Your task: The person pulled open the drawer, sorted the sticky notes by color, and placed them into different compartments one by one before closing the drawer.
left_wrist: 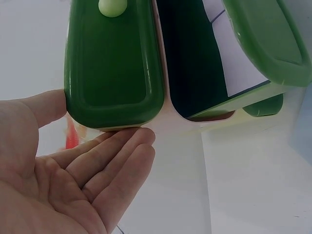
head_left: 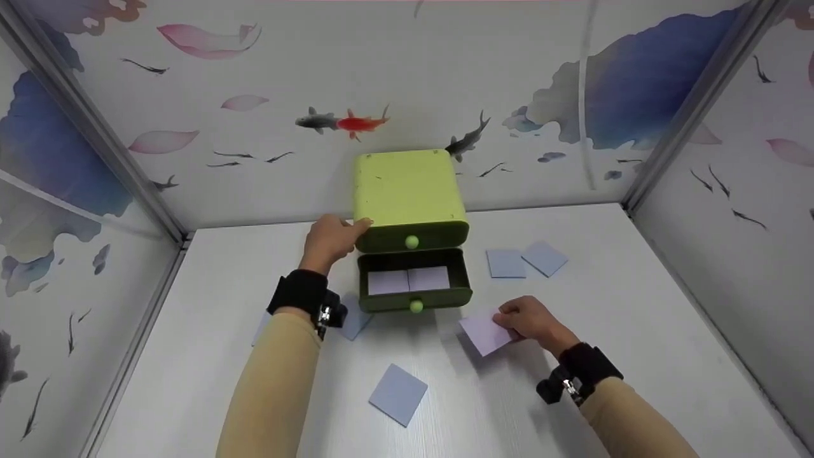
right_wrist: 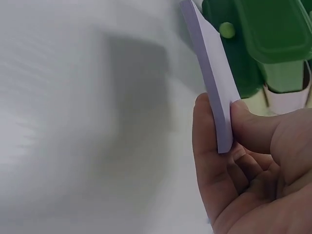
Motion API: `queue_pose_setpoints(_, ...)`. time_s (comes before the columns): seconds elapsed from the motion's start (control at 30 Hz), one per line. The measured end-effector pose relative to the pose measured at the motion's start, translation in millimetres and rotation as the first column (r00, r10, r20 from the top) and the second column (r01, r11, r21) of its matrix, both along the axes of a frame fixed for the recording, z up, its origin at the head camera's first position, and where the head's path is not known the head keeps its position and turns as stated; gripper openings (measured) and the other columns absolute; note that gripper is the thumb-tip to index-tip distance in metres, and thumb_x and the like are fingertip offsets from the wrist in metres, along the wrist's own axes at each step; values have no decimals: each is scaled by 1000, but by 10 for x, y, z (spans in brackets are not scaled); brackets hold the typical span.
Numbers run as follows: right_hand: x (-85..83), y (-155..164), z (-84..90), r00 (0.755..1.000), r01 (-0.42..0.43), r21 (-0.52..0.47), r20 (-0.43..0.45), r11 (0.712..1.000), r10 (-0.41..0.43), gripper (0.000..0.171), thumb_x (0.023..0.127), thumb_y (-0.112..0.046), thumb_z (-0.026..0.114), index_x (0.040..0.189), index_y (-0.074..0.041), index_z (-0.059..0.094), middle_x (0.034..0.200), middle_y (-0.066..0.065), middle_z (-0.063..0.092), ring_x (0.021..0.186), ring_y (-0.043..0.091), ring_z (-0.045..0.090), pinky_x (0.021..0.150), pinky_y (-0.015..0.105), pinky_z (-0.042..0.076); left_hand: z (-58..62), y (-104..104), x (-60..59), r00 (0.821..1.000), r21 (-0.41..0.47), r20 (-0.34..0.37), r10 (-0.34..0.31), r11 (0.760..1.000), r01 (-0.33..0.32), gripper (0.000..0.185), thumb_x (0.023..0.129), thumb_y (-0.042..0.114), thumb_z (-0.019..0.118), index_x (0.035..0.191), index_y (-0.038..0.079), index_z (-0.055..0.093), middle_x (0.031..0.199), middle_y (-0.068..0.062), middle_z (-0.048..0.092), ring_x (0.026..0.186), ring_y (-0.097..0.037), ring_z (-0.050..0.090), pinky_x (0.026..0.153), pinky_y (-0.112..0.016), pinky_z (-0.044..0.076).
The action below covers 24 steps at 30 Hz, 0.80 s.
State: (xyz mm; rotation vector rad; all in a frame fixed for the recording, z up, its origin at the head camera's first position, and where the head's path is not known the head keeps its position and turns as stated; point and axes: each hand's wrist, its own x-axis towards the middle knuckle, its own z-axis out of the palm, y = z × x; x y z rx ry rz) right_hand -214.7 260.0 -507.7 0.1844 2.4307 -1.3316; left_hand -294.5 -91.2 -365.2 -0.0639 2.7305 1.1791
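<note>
A green two-drawer box stands against the back wall, its lower drawer pulled out. Two pale purple sticky note pads lie side by side in that drawer. At the box's upper left front corner, my left hand rests its thumb on the top and its fairly straight fingers along the side, as the left wrist view shows. My right hand pinches another purple sticky note pad between thumb and fingers, above the table to the right of the drawer. This pad looks thick edge-on in the right wrist view.
Two blue sticky note pads lie right of the box, and a single blue pad lies near the front. More blue pads are partly hidden by the left forearm. Patterned walls enclose the white table behind and at both sides.
</note>
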Motion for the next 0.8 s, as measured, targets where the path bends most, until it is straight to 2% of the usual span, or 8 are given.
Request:
queue_pose_setpoints(0.17, -53, 79, 241, 1000, -25, 56, 20, 998, 24, 36, 94, -14, 63, 122, 8, 61, 95, 9, 63, 73, 13, 60, 65, 28, 57, -9, 1, -11, 1000, 7, -6, 3, 1000, -3, 48, 93, 49, 57, 58, 16, 49, 68, -4, 61, 64, -17, 57, 57, -27, 41)
queue_pose_setpoints(0.23, -72, 105, 333, 999, -37, 86, 24, 996, 35, 40, 95, -16, 63, 126, 8, 58, 101, 12, 63, 75, 14, 62, 67, 29, 58, -6, 2, -12, 1000, 9, -5, 6, 1000, -5, 49, 93, 49, 57, 57, 17, 47, 71, -6, 63, 62, -16, 56, 57, -27, 41)
queue_pose_setpoints(0.33, -93, 142, 461, 998, -60, 114, 16, 992, 58, 40, 95, -16, 62, 126, 9, 58, 104, 15, 64, 75, 15, 63, 67, 28, 58, -3, 1, -8, 1000, 9, -2, 8, 1000, -8, 49, 93, 49, 57, 57, 18, 46, 73, -8, 65, 61, -15, 55, 57, -27, 41)
queue_pose_setpoints(0.53, -149, 191, 731, 993, -111, 120, -15, 987, 113, 41, 97, -15, 59, 127, 12, 56, 108, 21, 65, 78, 15, 64, 68, 29, 57, -8, -6, -5, 1000, -14, -11, -2, 1000, 1, 48, 94, 49, 56, 58, 17, 46, 61, 1, 58, 64, -16, 58, 58, -27, 42)
queue_pose_setpoints(0.7, -240, 158, 966, 991, -128, 142, -19, 982, 132, 38, 97, -16, 58, 124, 11, 58, 106, 19, 64, 81, 16, 64, 69, 27, 56, -11, -8, -10, 1000, -13, -5, -2, 1000, 1, 46, 94, 49, 55, 61, 17, 48, 68, -2, 62, 70, -19, 61, 60, -27, 43)
queue_pose_setpoints(0.8, -300, 92, 1076, 991, -126, 137, -31, 983, 131, 37, 97, -15, 58, 123, 11, 58, 106, 20, 65, 81, 16, 65, 70, 28, 57, -16, 1, -7, 1000, -9, -7, 3, 1000, -3, 46, 93, 49, 55, 62, 17, 47, 74, -6, 65, 68, -17, 59, 60, -27, 43)
